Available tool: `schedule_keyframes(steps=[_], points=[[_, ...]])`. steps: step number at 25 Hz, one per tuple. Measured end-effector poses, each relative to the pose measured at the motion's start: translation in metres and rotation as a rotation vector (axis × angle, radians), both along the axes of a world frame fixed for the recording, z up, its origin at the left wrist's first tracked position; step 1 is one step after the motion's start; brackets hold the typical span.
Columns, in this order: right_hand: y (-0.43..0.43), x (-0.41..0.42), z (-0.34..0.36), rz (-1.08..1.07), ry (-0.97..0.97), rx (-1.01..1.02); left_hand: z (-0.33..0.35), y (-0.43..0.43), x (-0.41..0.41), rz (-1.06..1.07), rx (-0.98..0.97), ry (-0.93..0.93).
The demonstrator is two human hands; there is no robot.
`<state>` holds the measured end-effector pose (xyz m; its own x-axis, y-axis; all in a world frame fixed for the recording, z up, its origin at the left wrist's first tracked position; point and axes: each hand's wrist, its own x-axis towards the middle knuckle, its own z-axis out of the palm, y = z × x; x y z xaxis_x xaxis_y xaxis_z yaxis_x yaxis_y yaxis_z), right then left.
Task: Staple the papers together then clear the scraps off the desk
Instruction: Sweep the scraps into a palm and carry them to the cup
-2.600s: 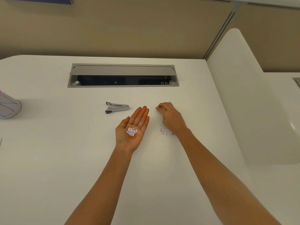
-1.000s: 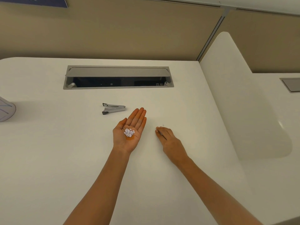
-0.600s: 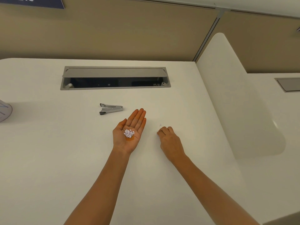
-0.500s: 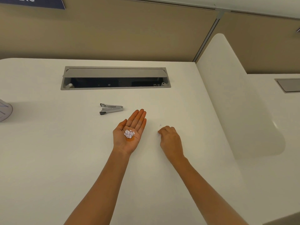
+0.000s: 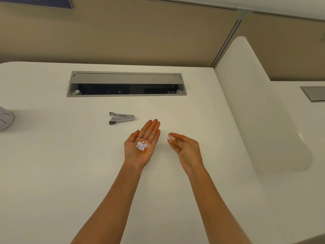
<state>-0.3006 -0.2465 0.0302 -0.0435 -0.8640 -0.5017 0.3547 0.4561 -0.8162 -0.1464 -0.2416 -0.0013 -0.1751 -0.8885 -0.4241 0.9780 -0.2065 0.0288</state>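
Note:
My left hand (image 5: 143,143) lies palm up over the white desk (image 5: 70,173), fingers flat, with a small heap of round white paper scraps (image 5: 141,145) resting in the palm. To its right my right hand (image 5: 184,147) is raised off the desk, its fingertips pinched on a few more white scraps (image 5: 169,137). A metal stapler (image 5: 121,118) lies on the desk just left of and beyond my left fingertips. No stapled papers show in the head view.
An open grey cable tray (image 5: 125,84) is set into the desk at the back. A white curved divider panel (image 5: 255,103) stands on the right. Part of a white rounded object (image 5: 5,118) pokes in at the left edge.
My right hand has lifted from the desk and turned towards my left hand, with scraps pinched in its fingertips. The left palm with its heap has stayed put.

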Motion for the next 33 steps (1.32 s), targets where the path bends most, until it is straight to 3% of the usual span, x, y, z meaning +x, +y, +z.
schedule_keyframes(steps=[2, 9, 14, 19, 22, 23, 24, 25, 27, 28, 30, 31, 32, 33], points=[[0.007, 0.015, 0.011, 0.089, 0.046, -0.046, 0.0, -0.002, -0.003, -0.007, -0.01, 0.001], [0.027, 0.059, 0.017, 0.282, 0.633, -0.346, 0.002, -0.001, -0.006, -0.016, -0.019, -0.047], [0.036, 0.062, 0.022, 0.49, 0.755, -0.635, 0.005, 0.001, -0.002, -0.009, -0.043, -0.065], [0.037, 0.074, 0.029, 0.437, 0.866, -0.594, 0.006, 0.002, 0.0, 0.0, -0.037, -0.05], [0.032, 0.07, 0.02, 0.398, 1.047, -0.739, 0.007, 0.001, 0.001, 0.002, -0.038, -0.027], [0.032, 0.073, 0.015, 0.414, 1.026, -0.796, 0.007, 0.001, 0.001, 0.003, -0.042, -0.026], [0.03, 0.084, 0.01, 0.35, 0.886, -0.832, 0.007, 0.002, 0.0, 0.004, -0.046, -0.03], [0.028, 0.101, 0.007, 0.111, 0.591, -0.77, 0.007, 0.002, -0.001, 0.002, -0.048, -0.038], [0.027, 0.119, 0.001, -0.284, -0.348, -0.514, 0.005, 0.002, -0.001, -0.009, -0.065, -0.034], [0.017, 0.127, -0.001, -0.432, -0.53, -0.371, 0.003, 0.002, 0.0, -0.015, -0.079, -0.026], [0.022, 0.136, -0.001, -0.63, -0.557, -0.16, 0.0, 0.002, 0.0, -0.027, -0.104, -0.026], [0.024, 0.133, 0.004, -0.656, -0.477, -0.097, 0.0, 0.001, 0.001, -0.025, -0.103, -0.034], [0.028, 0.13, 0.011, -0.559, -0.436, -0.039, 0.0, 0.0, 0.001, -0.019, -0.093, -0.036], [0.025, 0.125, 0.014, -0.49, -0.299, -0.138, 0.0, -0.001, 0.001, -0.008, -0.081, -0.027]])
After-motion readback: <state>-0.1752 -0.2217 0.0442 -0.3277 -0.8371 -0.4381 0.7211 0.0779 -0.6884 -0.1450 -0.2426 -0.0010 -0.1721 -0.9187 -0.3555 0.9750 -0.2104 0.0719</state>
